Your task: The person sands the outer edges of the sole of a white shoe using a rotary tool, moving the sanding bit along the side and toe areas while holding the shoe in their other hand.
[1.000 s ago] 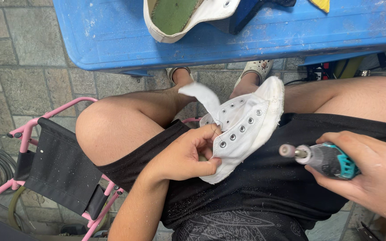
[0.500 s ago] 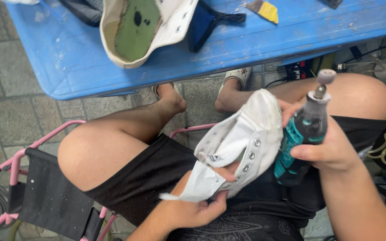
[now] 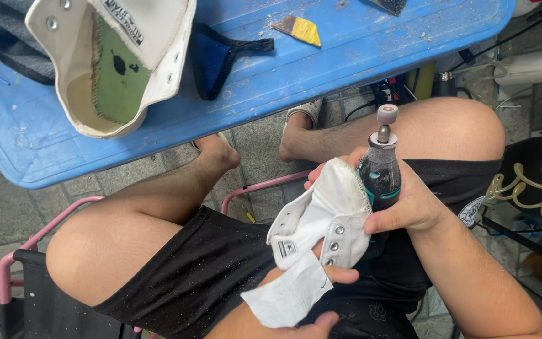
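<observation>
Over your lap, your left hand pinches the white shoe upper while your right hand wraps the rotary tool upright beside it, bit off the canvas, grinding apparently unfinished

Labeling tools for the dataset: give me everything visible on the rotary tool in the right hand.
The rotary tool is a handheld grinder with a dark grey body dusted with white powder and a teal band low on its side. A metal collet and short shaft stick up from the top, carrying a small pale drum-shaped bit. It stands nearly upright over the lap. The right hand wraps its lower body; the white canvas shoe upper presses against its left side. No cord shows.
</observation>
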